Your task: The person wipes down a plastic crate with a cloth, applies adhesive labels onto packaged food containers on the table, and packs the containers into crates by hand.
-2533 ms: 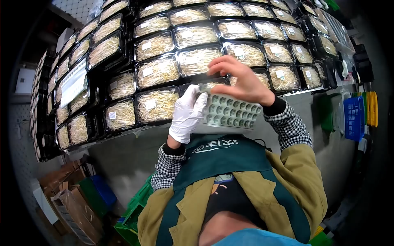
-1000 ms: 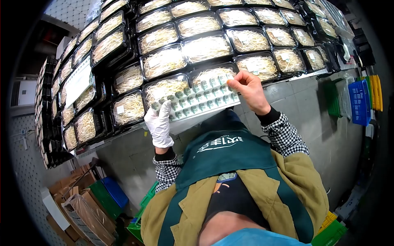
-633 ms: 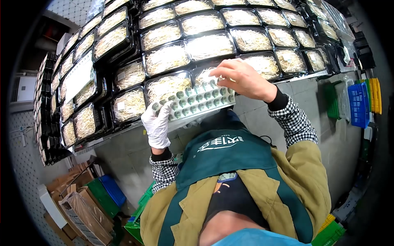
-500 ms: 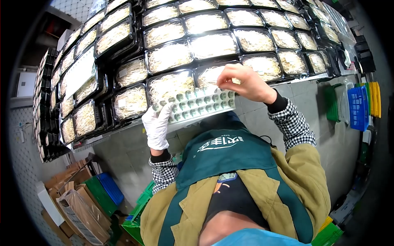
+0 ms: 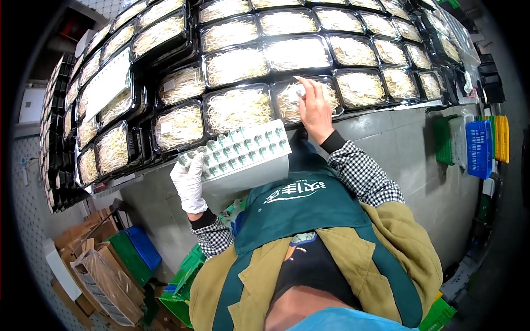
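Observation:
My left hand (image 5: 189, 182), in a white glove, is closed on the left end of a sheet of stickers (image 5: 243, 150). Rows of small green-and-white round labels cover the sheet, and white backing hangs below it. My bare right hand (image 5: 316, 112) is over the front edge of a clear-lidded black tray of bean sprouts (image 5: 330, 95). A small pale sticker (image 5: 298, 78) shows at its fingertips, which are bent together. A white barcode label (image 5: 297, 95) lies on that lid beside the fingers. Another bean sprout tray (image 5: 238, 110) sits just behind the sheet.
Rows of packed sprout trays (image 5: 234, 65) cover the table, stacked higher at the left. Another white label sheet (image 5: 110, 88) lies on the left stack. Blue crates (image 5: 479, 148) stand on the floor at right; cardboard (image 5: 105, 287) and a green crate (image 5: 179, 303) are at lower left.
My right hand has left the sticker sheet and moved down-left over a tray lid. My left hand has drawn the sheet left and slightly down, tilting it.

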